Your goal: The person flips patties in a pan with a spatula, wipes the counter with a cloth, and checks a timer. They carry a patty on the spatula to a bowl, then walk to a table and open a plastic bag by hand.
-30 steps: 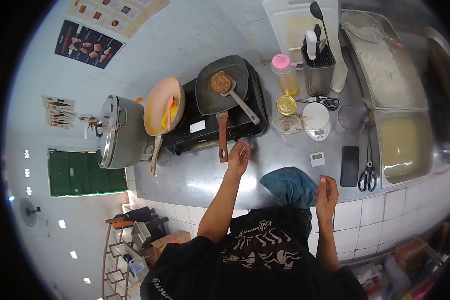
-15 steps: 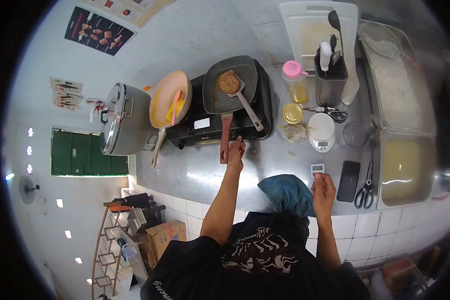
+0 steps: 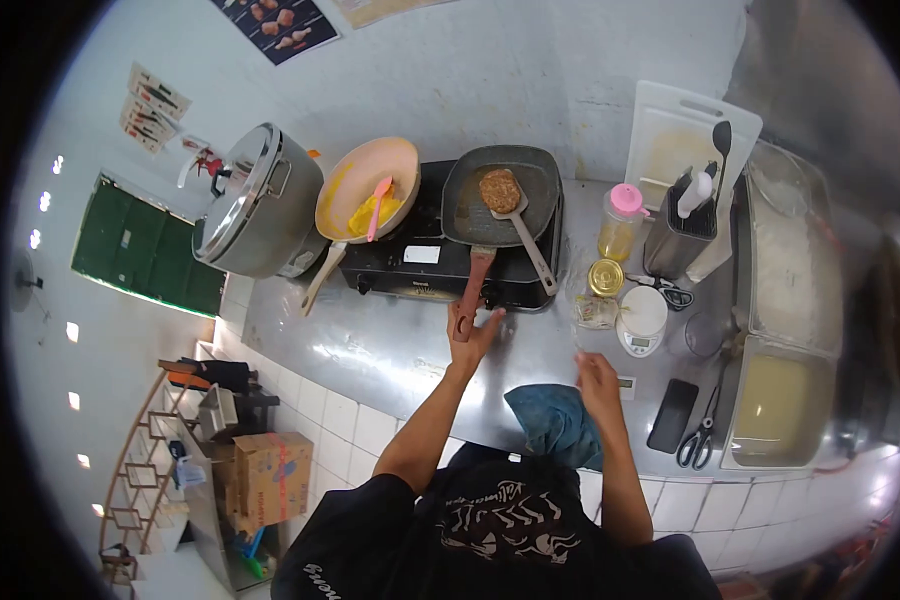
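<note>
My left hand (image 3: 473, 348) is at the brown handle (image 3: 476, 285) of the square dark grill pan (image 3: 458, 205), under the handle's end. Its thumb sticks out to the right, apart from the handle. In the pan a browned patty (image 3: 499, 189) lies partly on the blade of a grey spatula (image 3: 532, 250), whose handle rests over the pan's rim. My right hand (image 3: 598, 385) hovers above the counter with loosely bent fingers and nothing visible in them. Beside it are a small digital timer (image 3: 626, 387), partly hidden, and a crumpled blue cloth (image 3: 550, 420).
Left on the black stove (image 3: 420, 272) sits a cream pan (image 3: 400, 160) with yellow food and a pink spatula (image 3: 379, 205). A large pot (image 3: 280, 220) stands farther left. To the right are a kitchen scale (image 3: 642, 320), phone (image 3: 673, 415), scissors (image 3: 697, 445) and metal trays (image 3: 780, 462).
My left hand has moved from the stove's front knob to the grill pan's handle. My right hand has left the timer and shifted left. The camera view has turned.
</note>
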{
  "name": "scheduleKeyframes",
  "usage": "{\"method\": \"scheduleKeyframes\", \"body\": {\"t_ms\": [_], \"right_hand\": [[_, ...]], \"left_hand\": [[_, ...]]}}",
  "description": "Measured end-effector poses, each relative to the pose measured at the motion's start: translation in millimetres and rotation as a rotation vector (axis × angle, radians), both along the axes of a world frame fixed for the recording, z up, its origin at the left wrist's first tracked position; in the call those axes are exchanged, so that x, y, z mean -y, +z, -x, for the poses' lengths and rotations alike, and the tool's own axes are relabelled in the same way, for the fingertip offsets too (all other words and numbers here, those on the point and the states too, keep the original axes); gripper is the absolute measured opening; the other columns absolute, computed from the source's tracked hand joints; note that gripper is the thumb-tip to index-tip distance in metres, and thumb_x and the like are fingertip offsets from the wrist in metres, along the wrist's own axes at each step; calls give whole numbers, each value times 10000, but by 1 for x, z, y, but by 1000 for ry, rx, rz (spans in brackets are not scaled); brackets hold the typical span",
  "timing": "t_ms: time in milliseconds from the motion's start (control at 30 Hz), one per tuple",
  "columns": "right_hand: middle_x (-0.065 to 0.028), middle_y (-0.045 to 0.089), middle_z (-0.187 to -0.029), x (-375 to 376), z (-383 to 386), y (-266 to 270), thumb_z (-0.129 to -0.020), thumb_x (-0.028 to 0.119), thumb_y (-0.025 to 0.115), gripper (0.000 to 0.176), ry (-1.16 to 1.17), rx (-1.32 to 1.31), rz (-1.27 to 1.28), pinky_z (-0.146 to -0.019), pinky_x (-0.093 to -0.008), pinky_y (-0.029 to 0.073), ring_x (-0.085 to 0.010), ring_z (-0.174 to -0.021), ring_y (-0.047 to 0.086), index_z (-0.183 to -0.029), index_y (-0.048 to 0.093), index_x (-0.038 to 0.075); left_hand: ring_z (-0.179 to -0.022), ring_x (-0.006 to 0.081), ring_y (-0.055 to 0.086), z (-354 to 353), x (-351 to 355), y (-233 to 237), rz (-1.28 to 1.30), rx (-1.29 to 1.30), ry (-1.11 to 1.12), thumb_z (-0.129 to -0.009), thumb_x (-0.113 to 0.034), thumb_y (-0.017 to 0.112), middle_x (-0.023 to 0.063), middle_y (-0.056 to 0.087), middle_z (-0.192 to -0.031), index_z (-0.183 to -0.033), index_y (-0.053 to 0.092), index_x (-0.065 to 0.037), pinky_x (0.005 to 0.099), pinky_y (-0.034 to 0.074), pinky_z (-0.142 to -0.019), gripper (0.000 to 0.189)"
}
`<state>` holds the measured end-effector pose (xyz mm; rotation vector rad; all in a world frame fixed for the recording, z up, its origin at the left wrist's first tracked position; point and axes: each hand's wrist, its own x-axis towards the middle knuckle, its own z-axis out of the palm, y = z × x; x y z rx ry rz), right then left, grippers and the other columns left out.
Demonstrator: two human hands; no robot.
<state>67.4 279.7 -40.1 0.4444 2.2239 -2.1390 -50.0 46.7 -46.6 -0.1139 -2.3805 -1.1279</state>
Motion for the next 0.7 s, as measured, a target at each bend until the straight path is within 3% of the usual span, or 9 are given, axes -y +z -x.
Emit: {"method": "scheduleKeyframes", "body": {"t_ms": [67, 100, 200, 267, 367, 467, 533, 667, 700], "right_hand": [[-38, 558, -708, 9, 37, 42, -998, 487, 503, 498, 51, 248, 233, -447, -228, 378, -90, -503, 489, -1112, 602, 13], [-38, 558, -708, 13, 52, 54, -998, 487, 503, 498, 51, 236, 212, -447, -228, 378, -90, -503, 489, -1112, 602, 13], [-68, 578, -719, 19, 93, 87, -965, 584, 488, 615, -29, 177, 139, -435, -243, 427, -114, -491, 527, -1154, 580, 6], [-79, 593, -705, 19, 114, 107, -915, 621, 549, 676, -12, 192, -63, -430, -246, 463, -122, -483, 564, -1137, 578, -17], [-97, 636, -718, 19, 149, 121, -889, 623, 583, 709, 34, 292, -352, -454, -287, 491, -159, -499, 602, -1150, 612, -35], [-99, 643, -715, 21, 172, 122, -881, 603, 612, 665, 99, 343, -492, -457, -286, 494, -159, -506, 608, -1085, 623, -30], [-98, 640, -714, 21, 180, 124, -880, 585, 627, 640, 128, 372, -455, -446, -284, 486, -156, -496, 597, -1058, 618, -29], [-83, 620, -698, 32, 186, 130, -879, 540, 667, 572, 127, 495, -312, -423, -280, 462, -143, -480, 562, -994, 598, -16], [-83, 620, -698, 35, 187, 132, -879, 540, 667, 572, 125, 502, -331, -423, -280, 462, -143, -480, 562, -994, 598, -16]], "left_hand": [[-833, 267, 615, -14, 17, -11, 51, 138, 63, -744, -267, 857, 129, 619, -961, -990, 664, -31, 364, 502, -692, 392], [-866, 245, 607, -21, 33, -17, 251, 134, -5, -717, -302, 869, 121, 616, -936, -1027, 679, -42, 358, 511, -704, 447], [-825, 233, 635, -66, 67, -28, -45, 363, -35, -714, -325, 862, 122, 661, -901, -1115, 692, -41, 339, 521, -719, 520], [-733, 193, 642, -98, 90, -24, -137, 451, -15, -727, -310, 855, 110, 693, -840, -1090, 713, -40, 312, 517, -712, 474], [-614, 116, 555, -146, 135, -26, -311, 408, 124, -766, -253, 835, 46, 623, -657, -992, 736, -15, 275, 461, -596, 343], [-600, 105, 542, -183, 178, -27, -413, 376, 376, -806, -187, 797, 35, 613, -644, -943, 723, -8, 261, 428, -559, 237], [-596, 111, 483, -202, 203, -37, -384, 276, 591, -854, -206, 762, 25, 563, -650, -869, 699, -5, 282, 394, -555, 211], [-629, 137, 409, -209, 240, -58, -539, 352, 1168, -892, -424, 710, 22, 442, -665, -799, 622, 0, 295, 365, -569, 444], [-607, 149, 398, -205, 247, -71, -573, 380, 1294, -901, -592, 613, 42, 434, -695, -886, 593, 16, 309, 369, -563, 609]]}}
